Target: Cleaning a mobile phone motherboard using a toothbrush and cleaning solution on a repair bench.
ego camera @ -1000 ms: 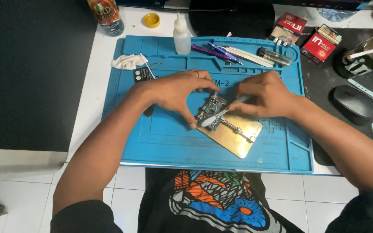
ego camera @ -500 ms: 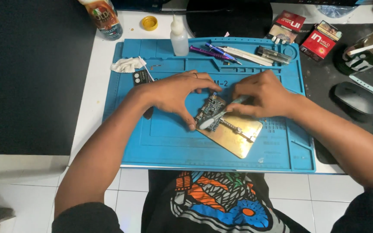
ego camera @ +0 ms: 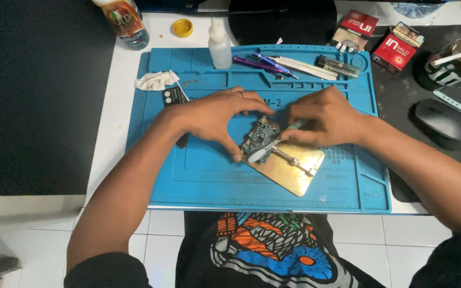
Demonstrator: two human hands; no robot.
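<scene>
Two bare hands at work over one small circuit board, catalogued as follows.

Item 1: small green-and-grey printed circuit board [ego camera: 261,140], clamped at the upper left end of a flat brass-coloured metal holder plate [ego camera: 294,169]; the plate lies tilted on a blue silicone work mat [ego camera: 209,176] that covers the white bench [ego camera: 121,74].

Item 2: left hand [ego camera: 214,114], fingers arched and partly spread, thumb tip pressed down just beside the board's left edge, fingertips at its far edge; it grips nothing, only steadies.

Item 3: right hand [ego camera: 326,117], closed in a pen grip on a slim pale-handled tool [ego camera: 276,141] whose tip rests on the board. Which kind of tool cannot be told.

Item 4: along the mat's far trays, a clear plastic dropper bottle [ego camera: 220,45], purple and blue pens or drivers [ego camera: 265,61], a crumpled white tissue [ego camera: 155,81].

Handling note, as judgement: the work goes best with the left hand bearing down on plate and board together so neither slides, the right wrist resting on the mat, the tool kept at a low angle with light pressure, and the left thumb held clear of the tip's path.
</scene>
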